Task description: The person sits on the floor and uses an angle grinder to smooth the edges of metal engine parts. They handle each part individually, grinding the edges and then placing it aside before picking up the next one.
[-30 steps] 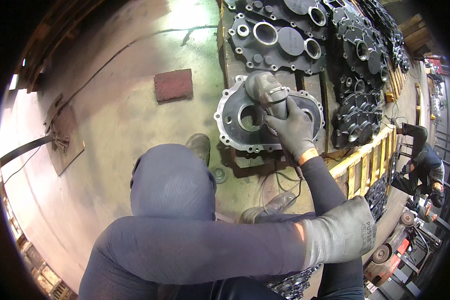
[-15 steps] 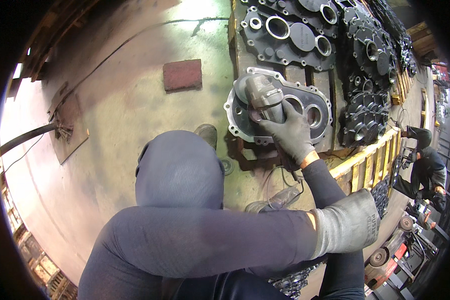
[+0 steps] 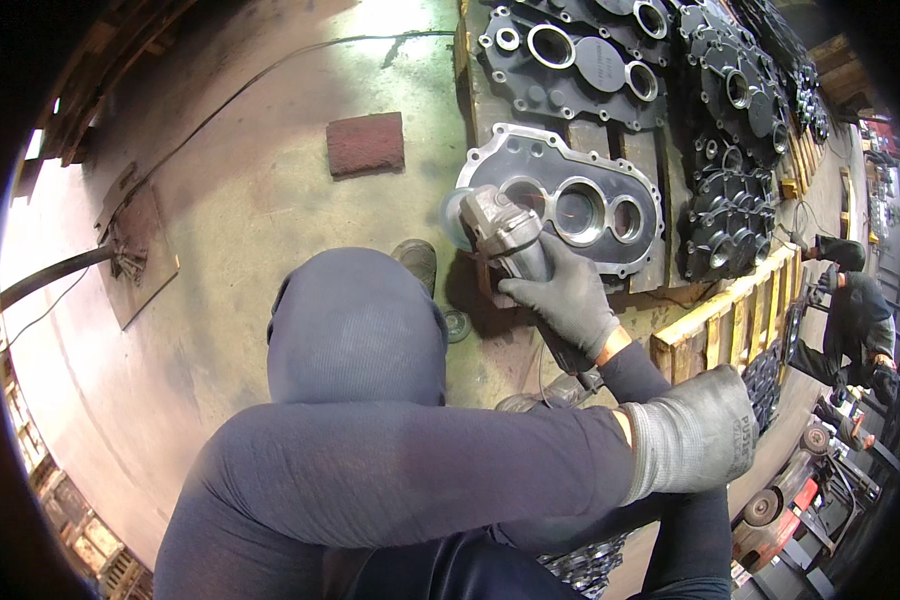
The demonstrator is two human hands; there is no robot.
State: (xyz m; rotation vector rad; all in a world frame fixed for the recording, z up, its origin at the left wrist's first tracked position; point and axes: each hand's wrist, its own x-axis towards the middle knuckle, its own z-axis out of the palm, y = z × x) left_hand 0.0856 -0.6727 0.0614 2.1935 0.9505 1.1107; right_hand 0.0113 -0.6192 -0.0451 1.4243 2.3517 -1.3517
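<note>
A grey angle grinder (image 3: 506,232) is gripped in my right hand (image 3: 570,292), which wears a grey glove with its fingers wrapped round the tool's body. Its blurred disc (image 3: 455,218) is at the left edge of a dark metal housing cover (image 3: 625,186) with a bright machined rim and large round bores; whether they touch I cannot tell. This cover lies on a wooden pallet (image 3: 676,200). My left arm crosses in front of my body over the right forearm. My left hand (image 3: 698,435), gloved too, rests there with its fingers hidden.
More black covers (image 3: 600,68) lie on the pallet farther away and along the right (image 3: 735,205). A reddish-brown block (image 3: 366,145) is on the floor, with a cable (image 3: 260,82) beyond it. Another person (image 3: 850,320) and a red vehicle (image 3: 770,520) are at the right.
My right hand has drawn the grinder toward me and left, from over the cover's upper left part to its left edge. My left hand has barely moved.
</note>
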